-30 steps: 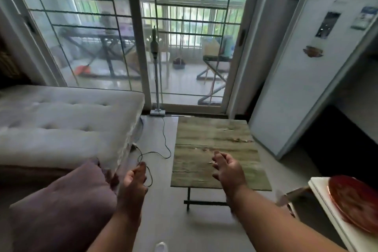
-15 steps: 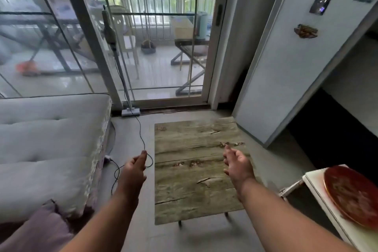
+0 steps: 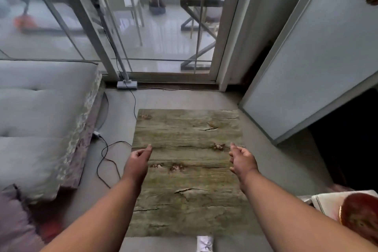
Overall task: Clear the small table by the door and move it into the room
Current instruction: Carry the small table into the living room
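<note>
The small table [image 3: 188,170] has a bare, weathered wood-look top and stands on the grey floor just inside the glass sliding door [image 3: 163,26]. My left hand [image 3: 139,159] hovers at the table's left edge, fingers loosely curled, holding nothing. My right hand [image 3: 242,161] hovers over the right edge, also relaxed and empty. Both arms reach forward over the near half of the top. The table's legs are hidden beneath it.
A grey tufted mattress [image 3: 41,129] lies to the left, a purple cushion [image 3: 14,221] at its near end. A black cable [image 3: 106,155] runs across the floor beside the table. A white fridge [image 3: 317,57] stands right. A red plate [image 3: 362,213] sits on a white surface near right.
I have stepped closer and look more steeply down, so the table fills more of the view. Both hands have spread apart toward the table's left and right edges.
</note>
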